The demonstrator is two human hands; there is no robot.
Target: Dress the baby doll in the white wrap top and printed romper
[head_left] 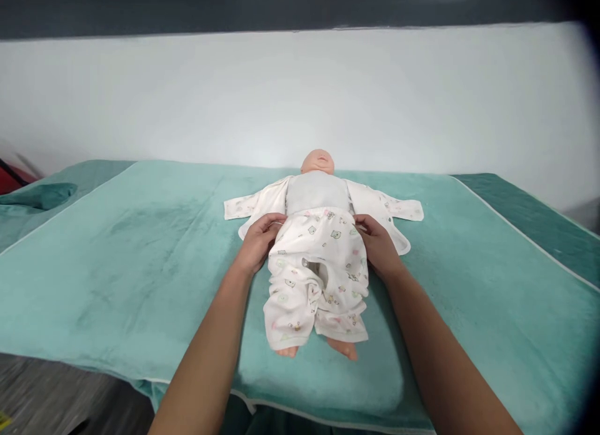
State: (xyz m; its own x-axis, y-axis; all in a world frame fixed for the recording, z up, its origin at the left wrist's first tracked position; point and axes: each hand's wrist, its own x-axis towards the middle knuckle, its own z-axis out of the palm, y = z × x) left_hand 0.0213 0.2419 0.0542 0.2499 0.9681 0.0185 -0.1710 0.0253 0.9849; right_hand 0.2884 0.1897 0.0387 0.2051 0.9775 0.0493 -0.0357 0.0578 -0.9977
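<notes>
A baby doll (317, 162) lies on its back, head away from me. White printed baby pants (323, 241) cover its legs up to the waist, with an opening at the crotch and the feet (344, 349) showing below the cuffs. A white baby jacket (268, 200) is spread open beneath the grey torso (319, 193), sleeves out to both sides. At the left side of the waistband, my left hand (262, 238) is closed on the pants' edge. My right hand (377, 242) grips the waistband's right side, its fingertips partly tucked out of sight.
A green cloth (140, 254) with pale edging covers the table under the doll. Behind it rises a white wall (281, 97). Bunched darker green fabric (40, 196) and something red (12, 179) are at the far left. Grey floor (60, 391) shows at lower left.
</notes>
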